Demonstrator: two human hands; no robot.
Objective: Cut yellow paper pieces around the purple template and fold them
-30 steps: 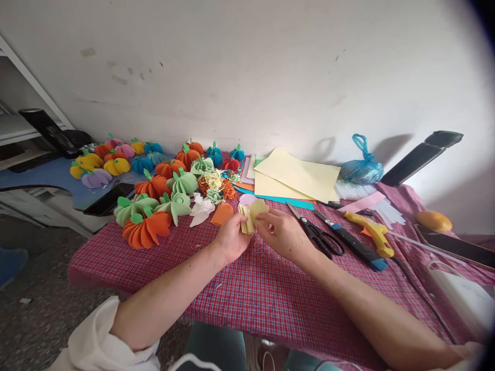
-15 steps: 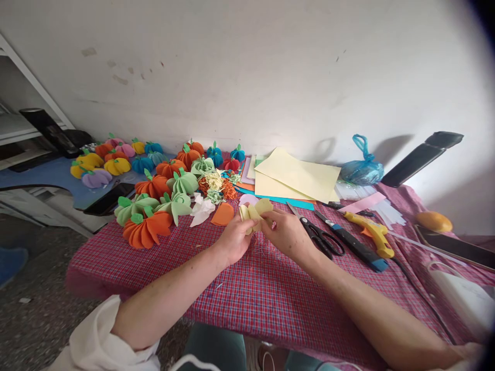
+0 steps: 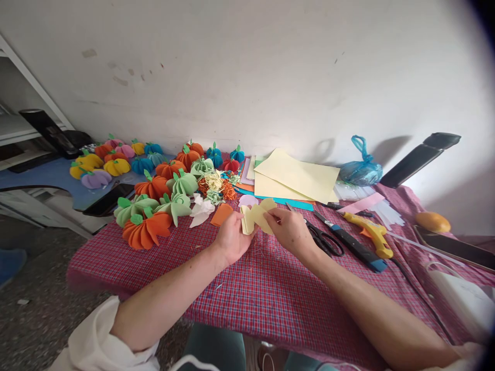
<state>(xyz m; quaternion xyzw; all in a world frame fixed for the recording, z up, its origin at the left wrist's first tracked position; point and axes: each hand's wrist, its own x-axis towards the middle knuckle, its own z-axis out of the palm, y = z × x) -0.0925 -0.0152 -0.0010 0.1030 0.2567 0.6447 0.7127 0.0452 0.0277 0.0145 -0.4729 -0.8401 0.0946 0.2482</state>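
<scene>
Several folded pale yellow paper pieces [image 3: 247,220] sit in a small stack between the thumb and fingers of my left hand [image 3: 233,241]. My right hand [image 3: 292,230] pinches a pale yellow paper cutout [image 3: 265,212] with rounded ends, spread open just right of the stack. Where the two papers overlap, I cannot tell whether they are joined. Left of my hands lie an orange paper cutout [image 3: 221,214] and a crumpled white paper [image 3: 202,209]. A lilac paper piece [image 3: 248,200] shows just behind the stack. Black-handled scissors [image 3: 327,240] rest beside my right hand.
Paper pumpkins [image 3: 147,230] in several colours fill the left side. Yellow sheets [image 3: 297,178] lie at the back near shredded paper [image 3: 214,181]. A utility knife [image 3: 358,247], a yellow glue gun [image 3: 373,233], a blue bag [image 3: 361,167] and an orange fruit [image 3: 433,222] occupy the right.
My right hand has moved slightly right, and the yellow cutout it pinches is now spread out flatter. The stack in my left hand shows more plainly.
</scene>
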